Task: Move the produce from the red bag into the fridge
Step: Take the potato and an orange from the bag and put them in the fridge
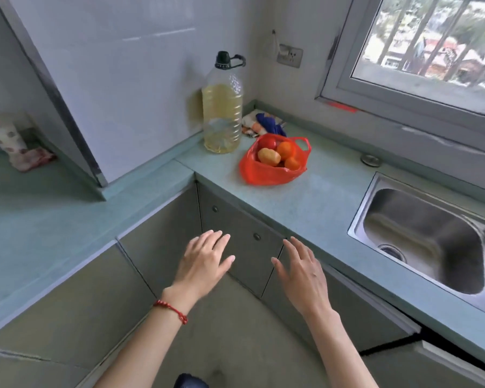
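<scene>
Your left hand and right hand hang in front of the cabinet doors, fingers spread and holding nothing. The red bag sits on the counter in the corner, just beside the oil bottle, mouth open — a tomato, a potato and oranges show inside. No fridge is in view. Reach forward, steady the thin plastic with one hand, and lift one piece at a time — round fruit probably rolls.

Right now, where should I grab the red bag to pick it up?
Grab the red bag by its handle loop, coming from above. The loop stands up at the open top, and lifting there should keep the fruit inside.
</scene>
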{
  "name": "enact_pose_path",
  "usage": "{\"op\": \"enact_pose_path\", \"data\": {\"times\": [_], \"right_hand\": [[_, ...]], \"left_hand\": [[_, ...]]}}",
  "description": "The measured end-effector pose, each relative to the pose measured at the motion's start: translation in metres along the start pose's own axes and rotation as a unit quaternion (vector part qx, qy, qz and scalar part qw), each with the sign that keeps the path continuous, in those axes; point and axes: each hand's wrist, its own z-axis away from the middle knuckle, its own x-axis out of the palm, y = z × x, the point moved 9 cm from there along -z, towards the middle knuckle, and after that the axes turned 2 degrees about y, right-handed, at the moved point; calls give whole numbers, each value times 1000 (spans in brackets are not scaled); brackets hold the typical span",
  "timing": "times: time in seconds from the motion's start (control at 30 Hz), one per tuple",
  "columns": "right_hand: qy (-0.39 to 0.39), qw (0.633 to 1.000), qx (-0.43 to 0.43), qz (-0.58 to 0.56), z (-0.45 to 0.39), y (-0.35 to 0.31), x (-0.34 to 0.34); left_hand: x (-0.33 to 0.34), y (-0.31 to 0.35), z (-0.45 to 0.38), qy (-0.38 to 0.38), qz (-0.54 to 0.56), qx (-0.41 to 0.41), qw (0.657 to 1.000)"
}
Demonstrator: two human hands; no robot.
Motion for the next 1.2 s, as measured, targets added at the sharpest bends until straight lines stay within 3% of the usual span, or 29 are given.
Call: {"op": "enact_pose_path", "data": {"times": [0.3,0.7,1.2], "right_hand": [[-6,998,54,-10,-123,39,9],[9,998,37,-49,-300,98,11],[34,976,149,-156,-405,128,54]], "left_hand": [[27,-7,-141,-3,41,28,999],[65,-9,-325,-26,117,4,993],[144,-31,-467,-99,260,-24,960]]}}
